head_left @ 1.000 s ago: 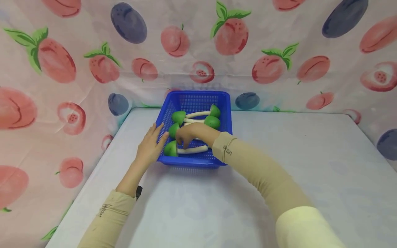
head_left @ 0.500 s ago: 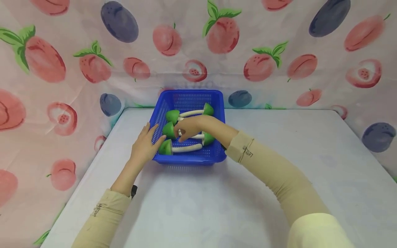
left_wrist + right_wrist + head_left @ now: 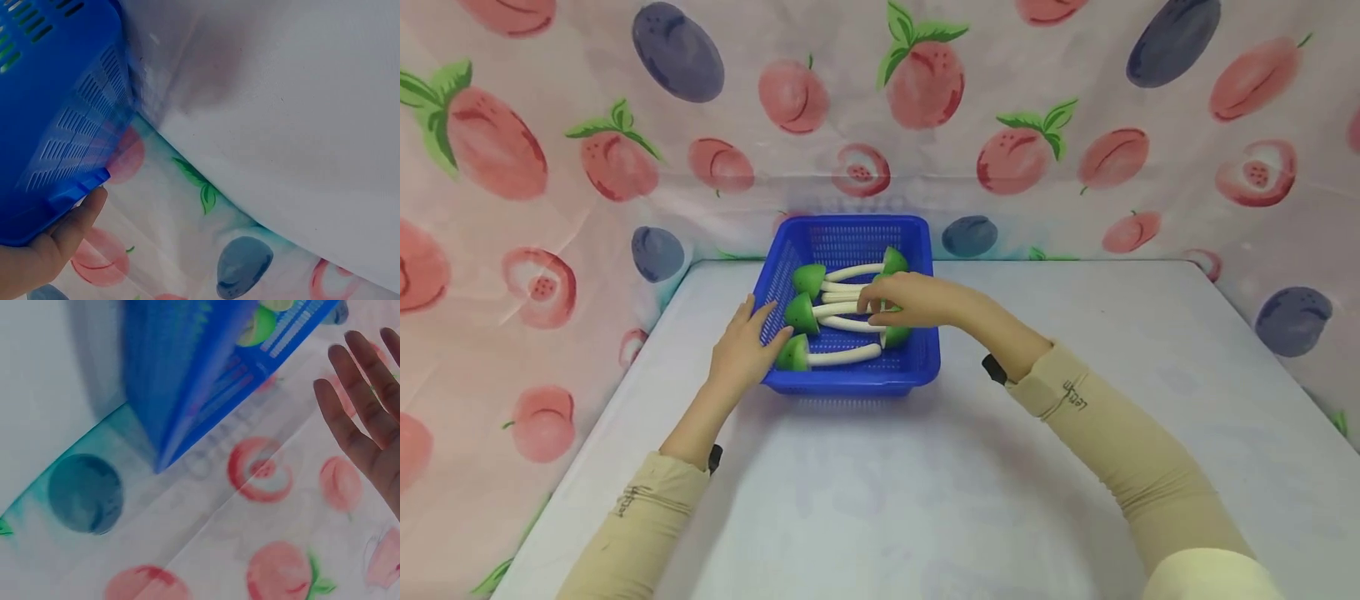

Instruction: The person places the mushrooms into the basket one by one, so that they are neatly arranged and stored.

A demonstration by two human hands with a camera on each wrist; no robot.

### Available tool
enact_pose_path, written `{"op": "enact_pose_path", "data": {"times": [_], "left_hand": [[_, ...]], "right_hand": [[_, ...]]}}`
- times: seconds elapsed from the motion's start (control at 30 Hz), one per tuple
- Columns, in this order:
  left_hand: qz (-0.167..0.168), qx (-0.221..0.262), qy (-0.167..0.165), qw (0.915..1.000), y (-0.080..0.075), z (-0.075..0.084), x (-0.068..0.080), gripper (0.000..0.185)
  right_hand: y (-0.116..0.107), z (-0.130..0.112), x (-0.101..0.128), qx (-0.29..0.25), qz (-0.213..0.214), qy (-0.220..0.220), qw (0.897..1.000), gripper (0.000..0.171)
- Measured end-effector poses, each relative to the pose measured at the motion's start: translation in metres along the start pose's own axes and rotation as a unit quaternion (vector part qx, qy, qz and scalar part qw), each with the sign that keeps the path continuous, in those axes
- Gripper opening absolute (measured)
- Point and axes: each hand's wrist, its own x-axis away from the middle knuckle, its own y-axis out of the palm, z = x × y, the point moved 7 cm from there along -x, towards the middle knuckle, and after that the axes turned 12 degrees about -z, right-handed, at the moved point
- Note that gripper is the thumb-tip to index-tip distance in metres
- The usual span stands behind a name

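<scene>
A blue plastic basket point(image 3: 842, 382) with slotted walls holds several toy mushrooms with green caps and white stems. One toy mushroom point(image 3: 842, 357) lies along the front of it, cap to the left. My left hand point(image 3: 739, 348) rests on the basket's left rim with fingers spread; the left wrist view has its fingers point(image 3: 78, 220) extended along the rim's outer side. Over the right half of the basket, my right hand point(image 3: 928, 298) hovers above the stems and partly hides some caps on the right. Its fingers point(image 3: 353, 381) look loosely extended in the right wrist view, with nothing in them.
The basket stands on a white table point(image 3: 850, 500) near its back edge. A fruit-printed cloth point(image 3: 820, 167) hangs behind the table and along its left side.
My right hand has come away from the mushroom cap on the left and moved right, uncovering the middle stems. The left hand stays on the rim. The head view has shifted slightly.
</scene>
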Motion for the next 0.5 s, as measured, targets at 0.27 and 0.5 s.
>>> {"op": "enact_pose_path", "data": {"times": [0.27, 0.5], "left_hand": [[0.002, 0.004, 0.0, 1.0, -0.001, 0.001, -0.002, 0.061], [0.003, 0.004, 0.003, 1.0, 0.0, 0.0, -0.001, 0.06]], "right_hand": [[-0.004, 0.024, 0.027, -0.015, 0.099, 0.044, 0.994, 0.025], [0.001, 0.034, 0.049, -0.045, 0.181, 0.07, 0.98, 0.022]]}}
